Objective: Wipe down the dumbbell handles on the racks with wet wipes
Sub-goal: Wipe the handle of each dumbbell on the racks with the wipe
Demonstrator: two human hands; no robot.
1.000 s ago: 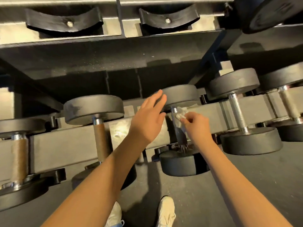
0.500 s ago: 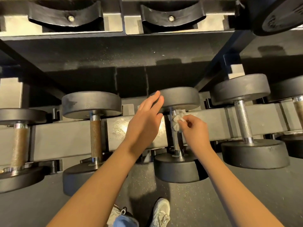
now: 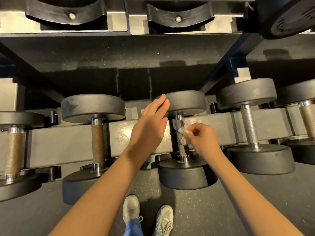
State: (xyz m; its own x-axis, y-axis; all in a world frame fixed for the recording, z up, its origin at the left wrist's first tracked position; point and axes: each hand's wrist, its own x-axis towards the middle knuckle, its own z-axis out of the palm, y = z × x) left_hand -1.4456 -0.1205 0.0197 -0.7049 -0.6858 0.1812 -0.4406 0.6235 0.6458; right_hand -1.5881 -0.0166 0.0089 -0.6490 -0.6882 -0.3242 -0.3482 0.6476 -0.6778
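Fingers (image 3: pixel 196 129) of the right hand (image 3: pixel 203 139) are curling in and pinching a crumpled white wet wipe (image 3: pixel 183 132), pressing it against the right side of a dumbbell handle (image 3: pixel 181 148) about halfway along its length. Fingers (image 3: pixel 159 103) of the left hand (image 3: pixel 150 127) are lying straight and close together, holding nothing. Their tips are reaching the left edge of the same dumbbell's far head (image 3: pixel 189 102); whether they are actually touching it cannot be told.

That dumbbell is sitting across the grey rack rail (image 3: pixel 68 145) on the lower tier, with its near head (image 3: pixel 184 176) hanging out over the speckled floor (image 3: pixel 255 201). It is the 3rd from the left of 5 dumbbells showing on this rail. The handle to its left (image 3: pixel 97 143) is looking brown and rough, while the one to its right (image 3: pixel 248 126) is showing bright knurled metal.

Raised lettering is showing on the dark weight (image 3: pixel 288 16) at the top right, but it is cut off by the frame edge and too blurred to read. No other writing is legible. On the upper tier, 2 black curved cradles (image 3: pixel 68 14) are standing side by side. Pale shoes (image 3: pixel 131 208) are pointing at the rack below the forearms.
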